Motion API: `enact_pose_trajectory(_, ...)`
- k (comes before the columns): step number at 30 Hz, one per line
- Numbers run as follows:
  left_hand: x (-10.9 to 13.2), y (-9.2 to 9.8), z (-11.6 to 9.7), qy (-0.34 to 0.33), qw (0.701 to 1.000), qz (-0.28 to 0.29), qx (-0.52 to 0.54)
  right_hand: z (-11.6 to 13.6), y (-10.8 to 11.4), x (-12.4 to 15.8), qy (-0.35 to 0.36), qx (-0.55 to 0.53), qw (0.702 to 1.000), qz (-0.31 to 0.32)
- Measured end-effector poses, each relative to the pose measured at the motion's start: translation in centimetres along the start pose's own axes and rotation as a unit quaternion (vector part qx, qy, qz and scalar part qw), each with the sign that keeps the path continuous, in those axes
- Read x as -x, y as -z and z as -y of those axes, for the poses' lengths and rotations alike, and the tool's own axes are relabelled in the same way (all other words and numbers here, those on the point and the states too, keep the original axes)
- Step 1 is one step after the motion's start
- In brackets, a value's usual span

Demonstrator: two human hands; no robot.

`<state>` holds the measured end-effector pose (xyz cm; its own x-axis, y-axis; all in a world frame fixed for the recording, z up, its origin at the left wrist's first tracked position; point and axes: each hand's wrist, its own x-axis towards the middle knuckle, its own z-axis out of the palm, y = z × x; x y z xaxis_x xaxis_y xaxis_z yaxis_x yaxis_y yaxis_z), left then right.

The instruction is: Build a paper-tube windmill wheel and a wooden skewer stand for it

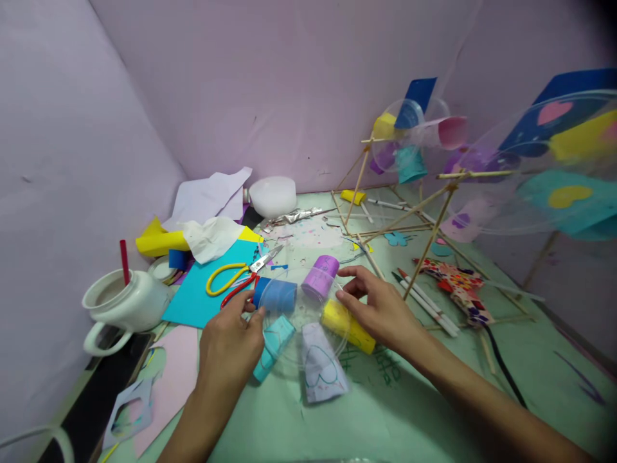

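Observation:
A clear plastic disc [299, 315] lies on the green table with several paper cups fanned around it: blue [276, 295], purple [321, 276], yellow [348, 326], lavender [322, 368] and teal [270, 345]. My left hand [230, 344] rests at the disc's left edge, fingers curled and pinching by the blue cup. My right hand [380, 307] lies over the yellow cup at the disc's right edge, fingers bent, thumb near the purple cup.
Yellow-and-red scissors [240, 278] lie on a teal sheet [212, 286] left of the cups. A white jug [126, 303] stands far left. Stick-framed pinwheels [414, 138] with cups stand at right, pens [427, 302] and a patterned glue gun [457, 286] beneath them.

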<state>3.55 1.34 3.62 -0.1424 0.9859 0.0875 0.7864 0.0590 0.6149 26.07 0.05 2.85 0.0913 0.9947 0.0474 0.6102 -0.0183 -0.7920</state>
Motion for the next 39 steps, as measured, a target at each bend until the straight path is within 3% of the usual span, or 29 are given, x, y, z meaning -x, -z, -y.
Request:
enact_pose_trajectory(6,-0.6,-0.1,-0.3,0.009,1.0,0.028,-0.006,-0.4,-0.3,-1.5,-0.001,-0.081,0.996,-0.029)
enact_pose_trajectory(10,-1.0,-0.5,-0.3,0.003,0.999,0.038,-0.036,-1.3,-0.4,-2.1,-0.009,-0.016,1.0,-0.002)
enact_pose_trajectory(13,-0.8,-1.1,0.2,-0.016,0.999,0.006,-0.05,-1.4,-0.3,-1.8,0.035,0.037,0.998,-0.046)
enact_pose_trajectory(16,-0.6,-1.5,0.7,-0.145,0.984,-0.085,-0.06,-1.2,-0.1,-1.4,0.177,0.091,0.974,-0.107)
enact_pose_trajectory(19,-0.4,-1.4,0.8,-0.305,0.941,-0.14,-0.051,-0.5,0.0,-1.1,0.273,0.141,0.948,-0.078)
enact_pose_trajectory(23,-0.3,-0.9,0.3,-0.398,0.911,-0.096,-0.058,0.5,0.1,-1.1,0.306,0.208,0.929,0.005)
enact_pose_trajectory(29,0.0,-1.5,0.3,-0.413,0.896,0.012,-0.161,0.5,-0.3,-1.6,0.299,0.286,0.904,0.105)
enact_pose_trajectory(34,0.4,-2.4,1.0,-0.41,0.885,0.038,-0.218,-0.2,-0.7,-1.3,0.306,0.32,0.888,0.122)
enact_pose_trajectory(39,-0.2,-2.7,1.6,-0.461,0.857,0.018,-0.232,-0.5,-0.9,-1.1,0.318,0.341,0.877,0.119)
